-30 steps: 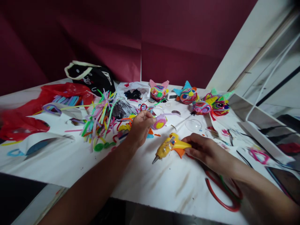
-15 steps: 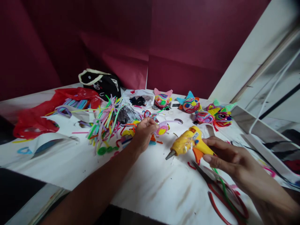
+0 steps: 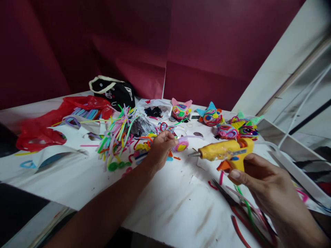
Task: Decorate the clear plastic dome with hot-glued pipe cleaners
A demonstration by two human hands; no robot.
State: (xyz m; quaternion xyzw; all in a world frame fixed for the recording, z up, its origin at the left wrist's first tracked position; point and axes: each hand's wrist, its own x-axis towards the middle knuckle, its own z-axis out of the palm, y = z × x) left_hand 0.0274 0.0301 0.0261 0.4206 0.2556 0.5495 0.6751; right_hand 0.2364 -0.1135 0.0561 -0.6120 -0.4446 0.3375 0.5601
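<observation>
My left hand (image 3: 163,146) is closed in a pinch on a round coil of pipe cleaner (image 3: 181,145), pink and lilac with a yellow centre. A loose lilac end of it sticks out to the right. In my right hand (image 3: 269,182) is a yellow hot glue gun (image 3: 224,151) with an orange trigger, gripped by its handle. Its metal nozzle points left at the coil, a short gap away. Beneath the right hand lie scissors (image 3: 232,203) with red handles, partly hidden, and a green pipe cleaner (image 3: 247,203) across them.
Several pipe-cleaner animal heads (image 3: 181,109) stand along the back. A heap of pipe cleaners (image 3: 117,134) lies left of centre, beside a red plastic bag (image 3: 41,132) and a black bag (image 3: 115,94). A white tray-like edge (image 3: 289,165) runs along the right.
The glue gun has swung from a downward tilt to nearly level, rising slightly to the right. My left hand stays almost in place with the coil.
</observation>
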